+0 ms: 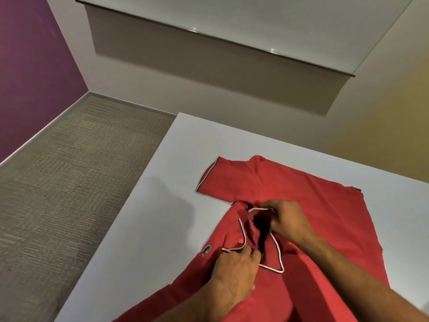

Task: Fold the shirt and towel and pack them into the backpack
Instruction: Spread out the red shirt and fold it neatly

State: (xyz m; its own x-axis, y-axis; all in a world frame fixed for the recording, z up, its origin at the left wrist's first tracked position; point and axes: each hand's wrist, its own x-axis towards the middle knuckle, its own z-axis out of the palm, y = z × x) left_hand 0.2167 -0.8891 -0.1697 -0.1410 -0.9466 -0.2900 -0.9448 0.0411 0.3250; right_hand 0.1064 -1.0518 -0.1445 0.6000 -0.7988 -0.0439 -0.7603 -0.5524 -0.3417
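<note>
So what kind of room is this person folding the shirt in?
Probably an office or meeting room. A plain white table stands on grey commercial-style carpet, and a frameless glass board hangs on the wall. One wall is purple. No home furniture is in view.

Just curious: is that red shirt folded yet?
Partly: one sleeve lies flat beyond the collar; both hands work there on the red shirt.
</note>
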